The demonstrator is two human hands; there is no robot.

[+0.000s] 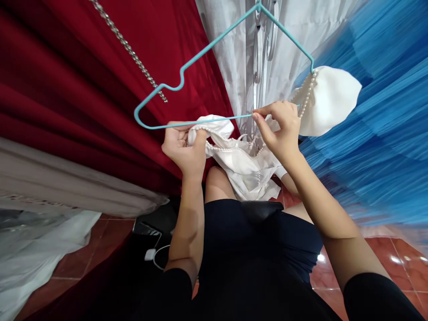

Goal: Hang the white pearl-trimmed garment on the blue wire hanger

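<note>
A light blue clothes hanger (214, 41) hangs in front of me, its hook end at the top edge of the view. From its right shoulder hangs one puffed part of a white dress (334, 100) trimmed with pearl beads. The rest of the white dress droops below the hanger towards my lap. My left hand (185, 149) is closed on another beaded part of the dress, just under the hanger's bottom bar. With thumb and fingertips, my right hand (279, 127) pinches that bar near its middle.
Dark red fabric (83, 89) with a beaded strip (129, 49) hangs on the left. Blue tulle (377, 133) fills the right side, and white cloth (224, 26) hangs behind. A white charger with cable (150, 254) lies low on the left, above red floor tiles (76, 258).
</note>
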